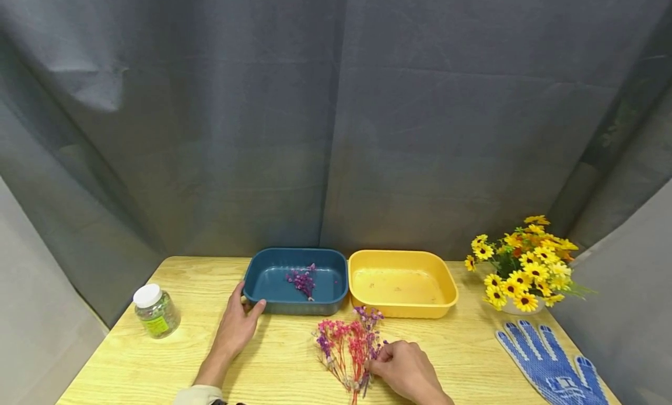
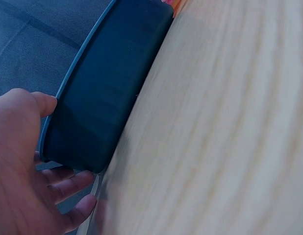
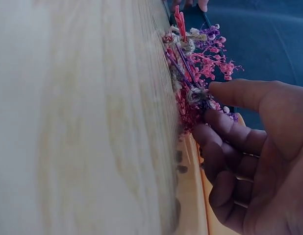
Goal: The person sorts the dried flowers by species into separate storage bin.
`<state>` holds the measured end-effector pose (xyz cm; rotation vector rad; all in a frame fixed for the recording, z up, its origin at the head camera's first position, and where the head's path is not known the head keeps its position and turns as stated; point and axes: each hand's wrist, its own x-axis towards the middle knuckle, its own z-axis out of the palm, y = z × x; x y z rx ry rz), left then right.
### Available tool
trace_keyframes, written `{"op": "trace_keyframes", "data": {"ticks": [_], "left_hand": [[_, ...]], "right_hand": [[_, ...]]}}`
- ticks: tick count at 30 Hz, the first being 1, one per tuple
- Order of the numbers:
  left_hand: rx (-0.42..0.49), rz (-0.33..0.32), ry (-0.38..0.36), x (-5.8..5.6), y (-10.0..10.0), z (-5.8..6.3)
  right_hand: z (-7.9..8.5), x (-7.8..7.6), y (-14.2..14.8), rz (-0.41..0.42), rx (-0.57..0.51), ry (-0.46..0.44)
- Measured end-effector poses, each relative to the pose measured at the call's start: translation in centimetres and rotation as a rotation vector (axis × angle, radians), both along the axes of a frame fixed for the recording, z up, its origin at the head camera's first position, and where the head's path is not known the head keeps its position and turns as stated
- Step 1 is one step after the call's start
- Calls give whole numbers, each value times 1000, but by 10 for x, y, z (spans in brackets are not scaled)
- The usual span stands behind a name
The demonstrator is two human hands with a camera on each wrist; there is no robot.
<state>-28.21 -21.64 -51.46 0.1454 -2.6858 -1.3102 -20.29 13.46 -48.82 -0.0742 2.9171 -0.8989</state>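
The stem ends of the dried-flower bunch (image 1: 342, 334) on the counter (image 1: 283, 361) are hard to make out; beside them the right hand (image 1: 406, 367) pinches a purple sprig (image 1: 370, 318) between thumb and forefinger. The left hand (image 1: 238, 328) grips the blue plastic basin's (image 1: 299, 307) near-left corner, fingers curled. Wood grain stretches leftward to a white-lidded jar (image 1: 157, 316). The dotted glove's (image 1: 553, 364) cuff is cut off.

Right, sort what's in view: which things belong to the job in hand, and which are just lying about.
In the job:
- pink and purple dried flowers, right hand at their stems
- blue tray, left hand gripping it
- purple sprig inside it
- yellow tray, probably

Apparently just lying about:
- white-lidded jar
- yellow flowers
- blue glove
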Motion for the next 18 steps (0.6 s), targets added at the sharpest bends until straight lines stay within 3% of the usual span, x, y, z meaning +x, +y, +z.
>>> {"op": "trace_keyframes", "data": {"ticks": [18], "left_hand": [[-12,12,-6,-1,1,0]], "right_hand": [[-3,-4,2,-45,0,-6]]}}
